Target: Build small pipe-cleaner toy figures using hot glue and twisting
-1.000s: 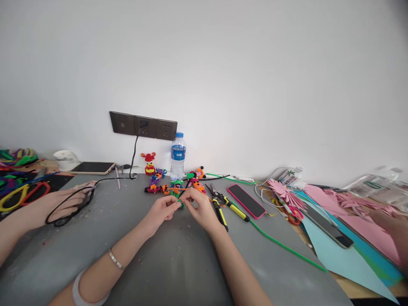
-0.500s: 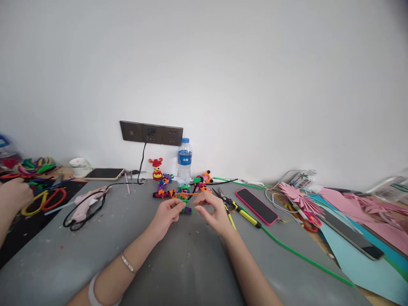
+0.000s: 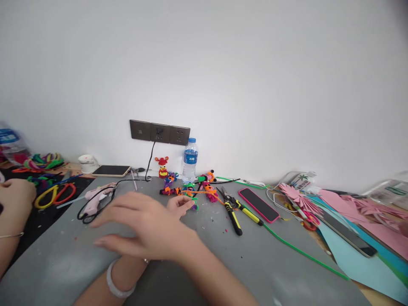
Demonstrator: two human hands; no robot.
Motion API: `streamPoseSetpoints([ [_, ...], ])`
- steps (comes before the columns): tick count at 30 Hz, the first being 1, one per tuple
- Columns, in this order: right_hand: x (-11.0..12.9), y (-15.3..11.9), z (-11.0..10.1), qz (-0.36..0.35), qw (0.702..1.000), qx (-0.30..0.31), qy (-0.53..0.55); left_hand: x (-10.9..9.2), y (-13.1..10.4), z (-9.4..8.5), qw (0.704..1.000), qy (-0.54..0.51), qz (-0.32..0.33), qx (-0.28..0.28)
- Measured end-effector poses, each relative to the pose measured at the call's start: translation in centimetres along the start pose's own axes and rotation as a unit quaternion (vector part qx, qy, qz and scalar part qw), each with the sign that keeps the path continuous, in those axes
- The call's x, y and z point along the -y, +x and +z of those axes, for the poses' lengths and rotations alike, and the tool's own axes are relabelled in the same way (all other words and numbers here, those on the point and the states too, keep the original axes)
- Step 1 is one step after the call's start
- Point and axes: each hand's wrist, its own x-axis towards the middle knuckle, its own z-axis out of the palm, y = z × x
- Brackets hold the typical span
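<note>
My left grip [image 3: 180, 206] pinches the green pipe-cleaner figure [image 3: 189, 189] near the bottle [image 3: 190, 159], so I should hold it softly and still while my empty, wide-open right grip [image 3: 137, 223] crosses over

A blue-capped water bottle [image 3: 190, 160] stands near the right end of a dark wall socket panel [image 3: 159, 132], a pink-cased phone [image 3: 259, 205] lies near a white cable [image 3: 276, 203], and a pink paper fan [image 3: 299, 198] lies near light-blue paper [image 3: 357, 263].
</note>
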Motion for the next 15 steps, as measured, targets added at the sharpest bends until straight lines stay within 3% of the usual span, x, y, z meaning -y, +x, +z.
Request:
streamPoseSetpoints([
  [3, -1.2, 5.1, 5.7, -0.060, 0.990, 0.064, -0.108, 0.0, -0.1, -0.3, 0.998, -0.038, 0.024, 0.041],
  [7, -4.2, 9.9, 13.0, -0.041, 0.950, 0.212, -0.226, -0.1, -0.3, -0.5, 0.996, -0.048, 0.044, 0.062],
  [8, -5.0, 10.7, 14.4, -0.032, 0.946, 0.219, -0.235, -0.2, -0.3, -0.5, 0.996, -0.046, 0.047, 0.066],
  [11, -7.0, 12.1, 17.0, 0.015, 0.947, 0.220, -0.232, -0.3, -0.2, -0.4, 0.995, -0.038, 0.053, 0.072],
  [15, -8.9, 12.4, 17.7, 0.160, 0.941, 0.220, -0.201, -0.1, -0.1, -0.1, 0.995, -0.039, 0.045, 0.081],
])
